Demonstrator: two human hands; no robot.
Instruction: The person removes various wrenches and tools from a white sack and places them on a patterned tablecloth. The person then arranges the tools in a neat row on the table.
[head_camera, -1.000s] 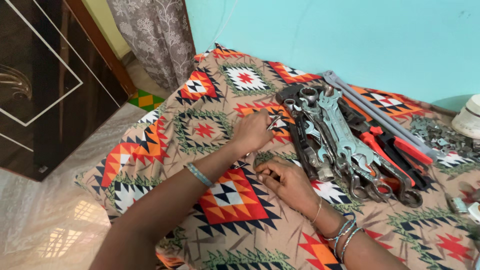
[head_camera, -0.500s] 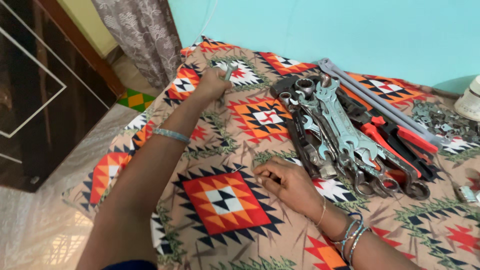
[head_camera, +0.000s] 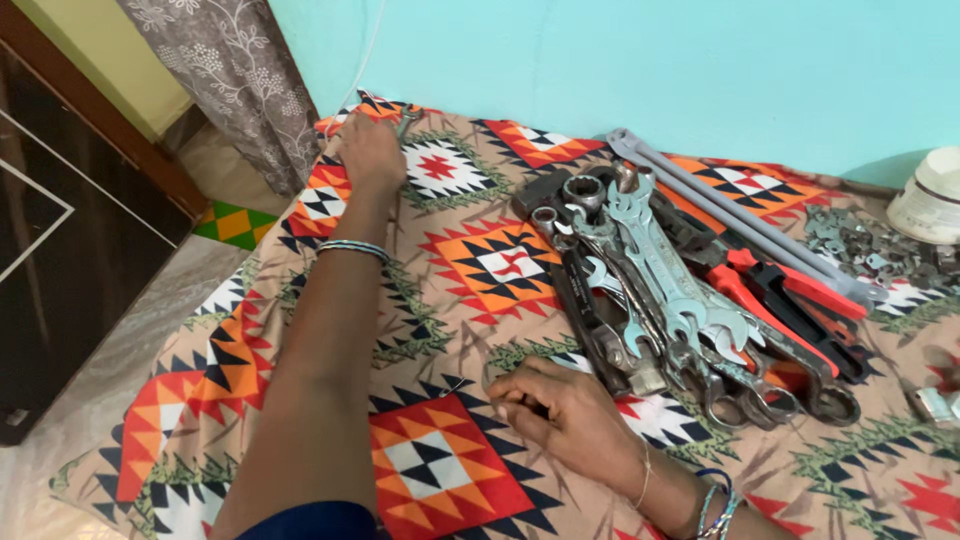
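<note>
My left hand (head_camera: 368, 152) is stretched out to the far left corner of the patterned cloth (head_camera: 450, 470). It is closed on a small metal spanner (head_camera: 405, 120), whose end sticks out past the fingers. My right hand (head_camera: 560, 405) rests on the cloth near me, fingers curled, with nothing visible inside it. It lies just left of a pile of steel spanners (head_camera: 650, 260), close to the pile's near end.
Red-handled pliers (head_camera: 790, 290) and long grey bars (head_camera: 720, 205) lie right of the spanners. A heap of small metal pieces (head_camera: 870, 245) and a white container (head_camera: 930, 195) sit at the far right. A patterned curtain (head_camera: 220, 70) and a dark cabinet (head_camera: 60, 220) stand on the left.
My left hand has carried the small spanner from beside the pile to the cloth's far left corner. My right hand has stayed in place. The view has shifted right.
</note>
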